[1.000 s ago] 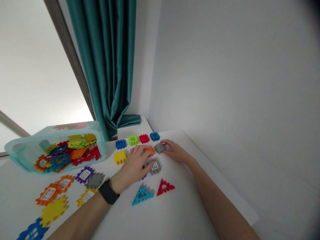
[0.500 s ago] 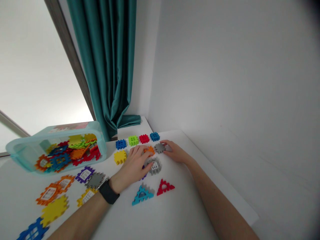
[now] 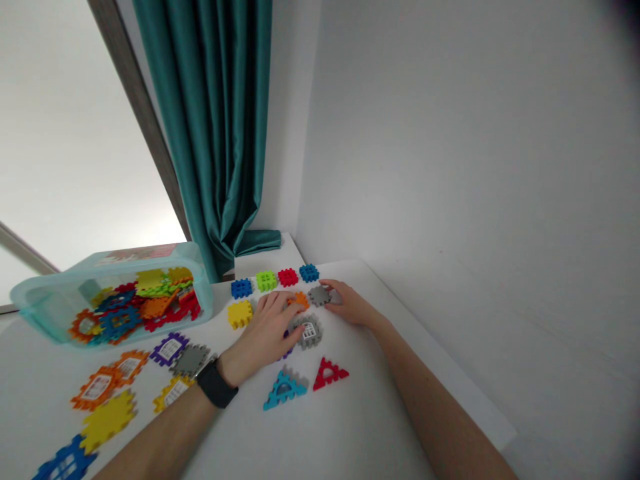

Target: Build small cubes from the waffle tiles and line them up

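Note:
My left hand [image 3: 265, 337], with a black watch on its wrist, lies palm down, its fingertips over an orange interlocking plastic piece [image 3: 299, 301] and its thumb by a grey windowed piece [image 3: 309, 331]. My right hand [image 3: 353, 305] pinches a grey piece [image 3: 319, 295] from the right. Behind them runs a row of small blue, green, red and blue squares, with a yellow piece [image 3: 240, 314] to the left. A cyan triangle [image 3: 284, 391] and a red triangle [image 3: 329, 374] lie nearer me.
A tilted translucent turquoise bin [image 3: 45, 313] full of pieces lies at the left of the white table [image 3: 350, 427]. Several large loose pieces lie in front of it. A white wall [image 3: 450, 167] borders the right, and a teal curtain [image 3: 210, 120] hangs behind.
Little differs: the head view has shifted slightly, and both hands stay on the same pieces.

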Demonstrator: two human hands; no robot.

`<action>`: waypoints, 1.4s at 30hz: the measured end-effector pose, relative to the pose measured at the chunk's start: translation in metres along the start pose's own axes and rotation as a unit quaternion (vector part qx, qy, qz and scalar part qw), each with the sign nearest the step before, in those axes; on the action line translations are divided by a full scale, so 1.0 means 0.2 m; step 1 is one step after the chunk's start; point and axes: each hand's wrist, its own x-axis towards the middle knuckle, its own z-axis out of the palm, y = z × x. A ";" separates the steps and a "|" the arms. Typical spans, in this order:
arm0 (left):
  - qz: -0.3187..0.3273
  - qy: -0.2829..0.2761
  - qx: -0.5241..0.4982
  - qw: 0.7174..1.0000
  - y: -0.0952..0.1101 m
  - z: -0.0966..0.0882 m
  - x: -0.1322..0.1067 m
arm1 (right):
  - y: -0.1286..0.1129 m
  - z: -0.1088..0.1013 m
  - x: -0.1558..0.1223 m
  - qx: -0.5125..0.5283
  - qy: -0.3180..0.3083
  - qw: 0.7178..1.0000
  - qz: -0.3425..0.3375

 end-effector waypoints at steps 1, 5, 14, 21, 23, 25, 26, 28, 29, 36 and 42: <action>0.000 0.001 -0.001 1.000 0.00 0.00 0.00 | 0.00 0.00 0.00 -0.001 0.000 1.000 0.002; -0.001 0.001 -0.002 1.000 0.00 0.00 0.00 | -0.01 0.00 0.00 -0.006 0.001 1.000 0.004; 0.001 0.001 0.004 1.000 0.01 -0.01 0.00 | -0.03 0.00 0.00 -0.014 0.004 1.000 0.011; -0.001 0.003 0.005 1.000 0.00 -0.01 0.00 | -0.03 0.01 0.01 -0.024 0.008 0.999 0.022; -0.002 0.002 0.005 1.000 0.00 -0.01 0.00 | -0.03 0.01 0.02 -0.027 0.009 0.999 0.024; -0.003 0.001 0.005 1.000 0.00 -0.01 0.00 | -0.03 0.01 0.02 -0.030 0.011 0.999 0.026; -0.003 0.000 0.006 1.000 0.00 -0.01 0.00 | -0.03 0.01 0.02 -0.031 0.011 0.999 0.026; -0.002 -0.001 0.009 1.000 0.00 -0.01 0.00 | -0.03 0.02 0.02 -0.032 0.013 0.999 0.027; -0.002 -0.001 0.011 1.000 0.00 -0.01 -0.01 | -0.03 0.02 0.02 -0.033 0.013 0.999 0.026; 0.001 -0.007 0.015 1.000 -0.01 -0.01 -0.01 | -0.03 0.01 0.01 -0.032 0.018 0.999 0.018; -0.003 -0.003 0.014 1.000 0.00 -0.02 -0.01 | -0.05 0.01 -0.01 -0.021 0.026 0.999 0.000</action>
